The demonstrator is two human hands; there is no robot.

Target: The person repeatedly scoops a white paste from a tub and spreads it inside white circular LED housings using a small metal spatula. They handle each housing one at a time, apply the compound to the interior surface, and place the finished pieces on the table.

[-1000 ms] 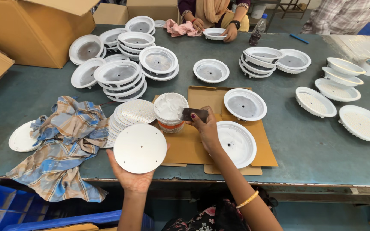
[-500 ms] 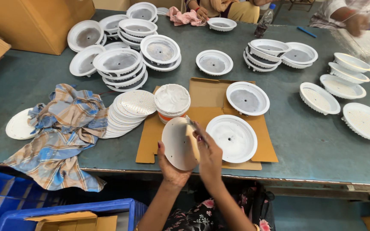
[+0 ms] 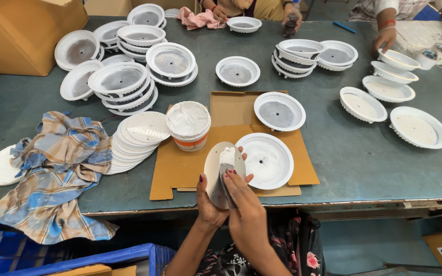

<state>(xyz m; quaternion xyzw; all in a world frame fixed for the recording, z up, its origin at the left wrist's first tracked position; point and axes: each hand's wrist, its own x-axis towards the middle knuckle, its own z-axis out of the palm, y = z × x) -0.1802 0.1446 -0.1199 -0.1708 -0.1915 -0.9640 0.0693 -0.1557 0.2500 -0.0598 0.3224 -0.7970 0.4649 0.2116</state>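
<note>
Holding a round metal disc [image 3: 216,171] nearly upright over the cardboard sheet [image 3: 180,166], I see my left hand [image 3: 208,202] clamped on its lower edge, face turned right, while my right hand [image 3: 244,204] pinches a scraper [image 3: 226,168] with white paste, pointing up the disc, beside the white bowl-shaped housing [image 3: 264,160].

Person's own body, head cam view: two bare forearms, no sleeves visible below the elbow. Left hand [image 3: 208,204] and right hand [image 3: 244,212] both bare, no gloves. Fingernails painted dark red, seen on thumb and fingertips [image 3: 226,175]. No rings clear enough to tell. Torso at frame bottom: dark garment w/ floral print, pink and white blossoms, some green leaf bits.
</note>
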